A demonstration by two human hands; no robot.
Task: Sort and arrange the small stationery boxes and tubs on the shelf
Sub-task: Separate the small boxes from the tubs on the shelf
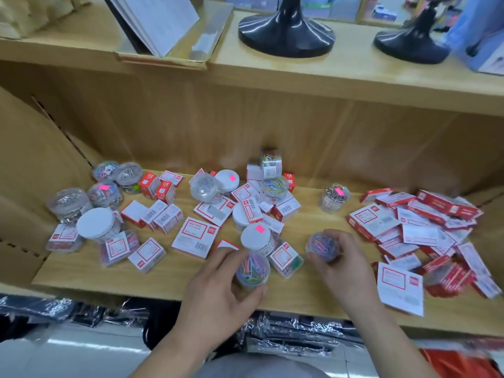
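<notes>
Tubs + boxes on shelf: sort part-done, both hands loaded

Tubs in hand, two of them, both at front-centre of the light wooden shelf (81,271).

- Left hand (215,290): fingers and thumb curled round a clear round plastic tub of multicolour paper clips (252,271). Tub is tilted and near the front edge. Can't tell if its base touches the wood.
- Right hand (346,266): grasps a second clear round tub of blue/pink clips (323,245) from the near side, fingertips wrapped over it. It is lifted or just resting; blur hides which.
- Left end: cluster of clear tubs w/ silver and coloured clips (81,203), close together, so prob. the tub zone.
- Right end: heap of flat red-and-white cardboard boxes (409,222), overlapping, not squared up.
- Middle: loose scatter of small red-and-white boxes (196,236) mixed w/ white-lidded tubs (256,237). One lone tub of silver clips w/ pink sticker (334,199) stands apart.

Step (judgement): pulling coloured-clip tubs out of the mixed middle. Approx. early-to-mid; most of the centre is unsorted.

Next move calls for: carry both tubs to the left cluster and set them upright beside like tubs. Lift them clear over the scattered boxes so nothing gets knocked.
</notes>
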